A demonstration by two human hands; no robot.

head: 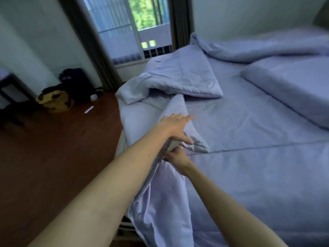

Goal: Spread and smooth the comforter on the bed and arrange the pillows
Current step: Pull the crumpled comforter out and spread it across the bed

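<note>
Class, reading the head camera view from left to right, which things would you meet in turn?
Yellow bag → white slip on the floor → folded-back comforter → pillow.

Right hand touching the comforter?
Touching. The head view shows the right hand closed on a fold of the comforter at the bed's edge, cloth bunched in its fingers.

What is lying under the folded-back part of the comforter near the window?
Under the folded-back comforter only a strip of the bed sheet shows at its edge. Whatever lies deeper beneath the fold is covered.
</note>
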